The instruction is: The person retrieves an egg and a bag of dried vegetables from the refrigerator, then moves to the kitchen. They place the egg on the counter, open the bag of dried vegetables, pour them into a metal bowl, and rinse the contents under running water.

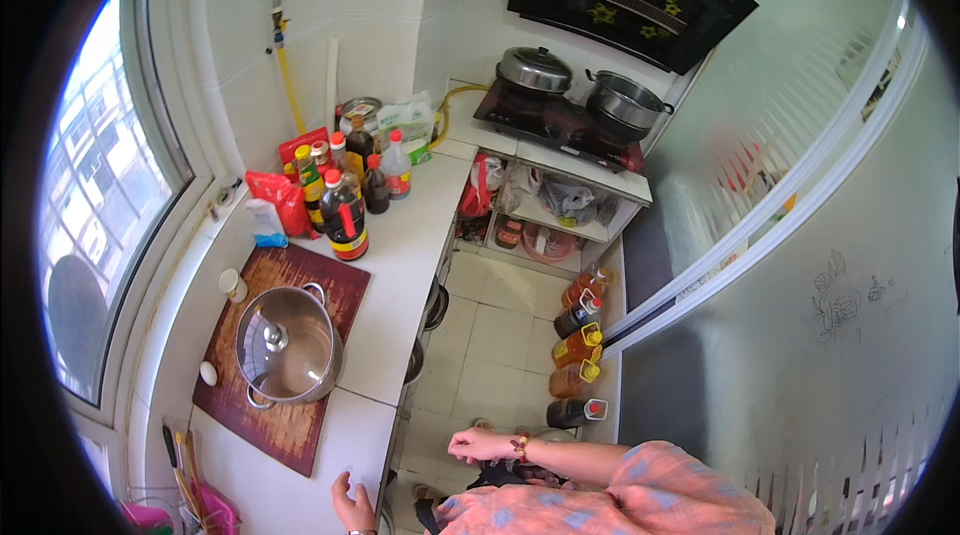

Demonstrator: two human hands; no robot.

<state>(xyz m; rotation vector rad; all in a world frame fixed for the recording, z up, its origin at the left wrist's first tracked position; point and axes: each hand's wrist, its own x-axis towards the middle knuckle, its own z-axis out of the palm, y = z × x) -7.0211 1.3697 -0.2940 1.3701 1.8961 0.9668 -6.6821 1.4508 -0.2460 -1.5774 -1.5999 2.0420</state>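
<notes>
My left hand (354, 506) is low over the white tiled counter (360, 430), just below the cutting board, its fingers apart and nothing in it. Out over the floor, my right hand (474, 446) has its fingers curled in, with nothing visible in them; a beaded bracelet circles that wrist. On the worn reddish-brown cutting board (341, 295) stands a stainless steel pot (336, 370), covered by a glass lid (307, 344) with a round knob. A white egg (208, 374) lies at the board's left edge. Beside the pot's upper left is a small paper cup (232, 285).
Sauce bottles (343, 216) and food bags (281, 201) crowd the counter's far end. A pink utensil holder (217, 509) sits lower left. Two pans, one a lidded pan (535, 71), stand on the gas stove (555, 122). Several large bottles (576, 344) line the floor by the sliding door (750, 355).
</notes>
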